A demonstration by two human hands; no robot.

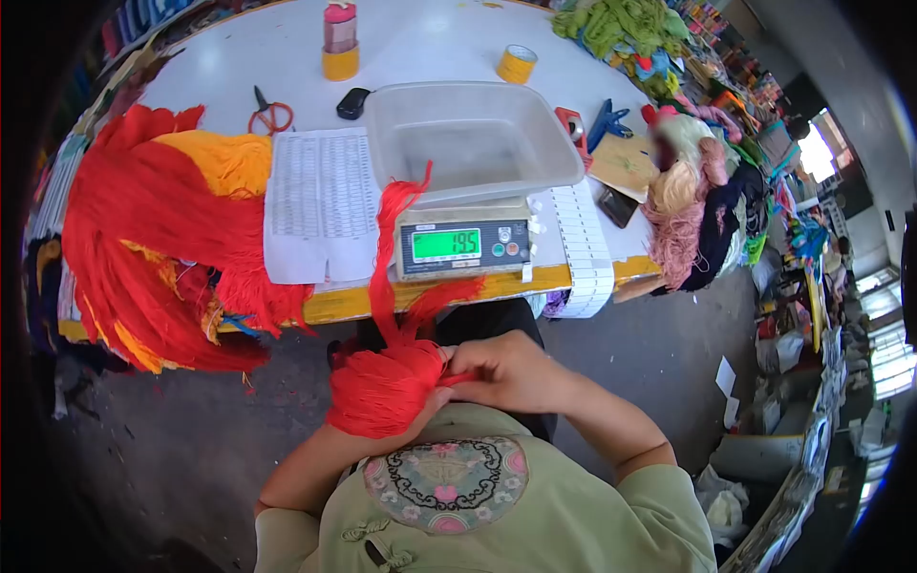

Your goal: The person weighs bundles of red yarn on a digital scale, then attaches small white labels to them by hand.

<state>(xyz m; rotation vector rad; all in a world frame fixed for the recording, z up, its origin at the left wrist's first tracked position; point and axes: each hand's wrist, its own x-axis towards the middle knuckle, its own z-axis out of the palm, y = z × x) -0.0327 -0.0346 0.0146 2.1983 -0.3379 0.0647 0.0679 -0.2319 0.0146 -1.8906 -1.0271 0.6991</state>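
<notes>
A bundle of bright red yarn point(387, 387) lies over my left hand point(435, 399), covering most of it; only the wrist and a bit near the thumb show. My right hand point(501, 371) pinches red strands at the bundle's right side, close to my body. Loose red tails run up from the bundle to the table edge, one passing in front of the digital scale point(415, 265). Its green display shows the digits 195, any decimal point being hard to read. On the scale rests a translucent plastic tub point(468, 143).
On the left of the white table hang red skeins point(143, 220) and orange yarn point(229, 162). Nearby are scissors point(270, 115), a printed sheet point(320, 201) and a pink bottle point(339, 33). To the right are a label strip point(581, 239), a phone point(618, 206) and piled yarns point(683, 191).
</notes>
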